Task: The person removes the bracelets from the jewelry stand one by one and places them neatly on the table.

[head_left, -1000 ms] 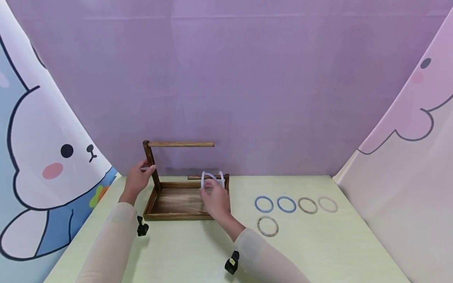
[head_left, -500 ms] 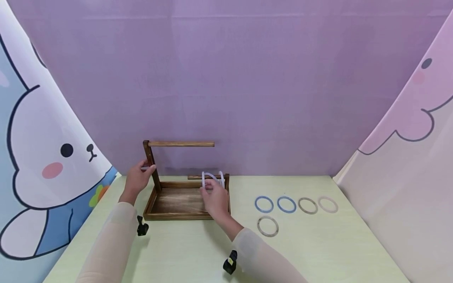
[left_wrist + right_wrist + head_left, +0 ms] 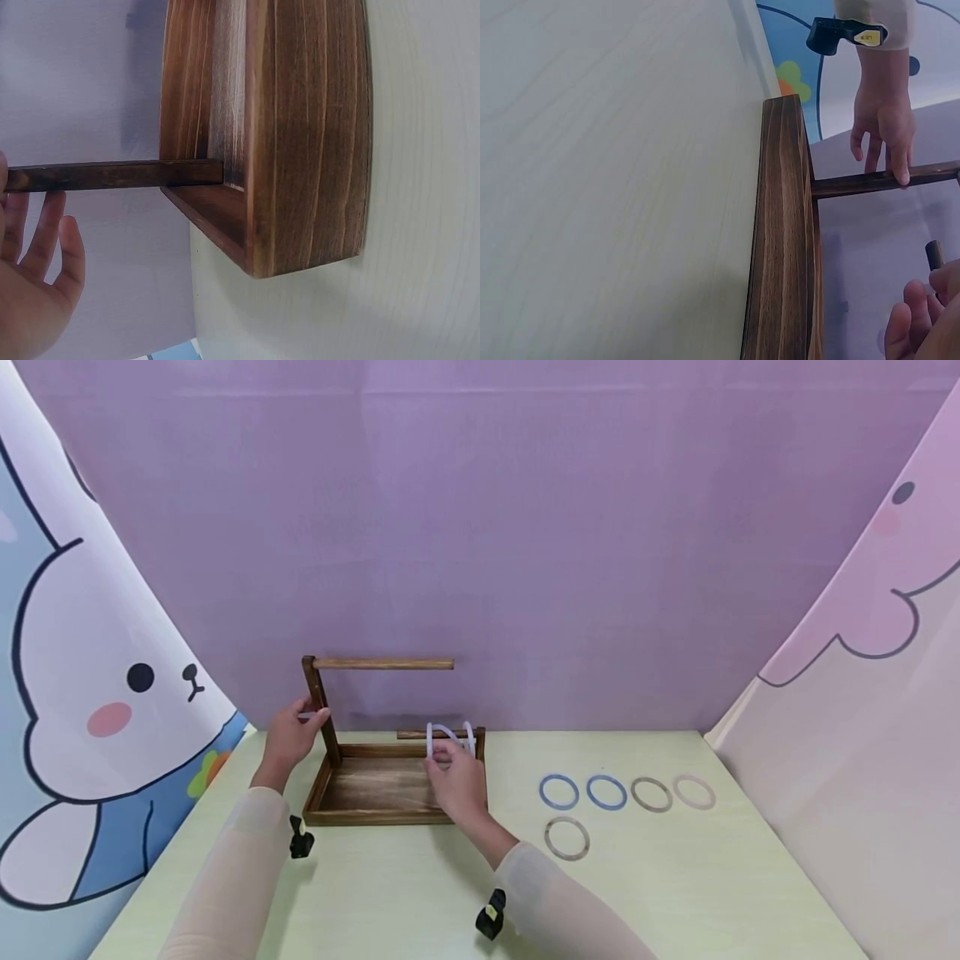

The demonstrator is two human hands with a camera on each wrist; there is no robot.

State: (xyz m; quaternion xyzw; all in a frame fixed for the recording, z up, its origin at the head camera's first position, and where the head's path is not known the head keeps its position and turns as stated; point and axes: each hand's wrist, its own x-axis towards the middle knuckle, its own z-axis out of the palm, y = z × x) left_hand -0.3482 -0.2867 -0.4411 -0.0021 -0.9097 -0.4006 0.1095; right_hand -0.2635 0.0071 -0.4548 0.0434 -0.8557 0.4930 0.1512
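Note:
A dark wooden stand has a shallow tray base (image 3: 375, 817), a tall post (image 3: 330, 739) with a long bar, and a lower, shorter bar (image 3: 411, 735) at its right end. My left hand (image 3: 290, 739) holds the tall post, thumb in front and fingers behind, as the right wrist view also shows. At the short bar, my right hand (image 3: 459, 781) pinches a pale lavender bangle (image 3: 430, 740). A second pale bangle (image 3: 469, 737) hangs to its right, near the bar's upright. My right fingers cover the lower part of these bangles.
Right of the stand, two blue bangles (image 3: 559, 804), a grey-brown one (image 3: 652, 808), a pale pink one (image 3: 694, 806) and a greyish one (image 3: 567, 857) lie flat on the pale table (image 3: 720, 893). A purple cloth (image 3: 570, 560) hangs behind.

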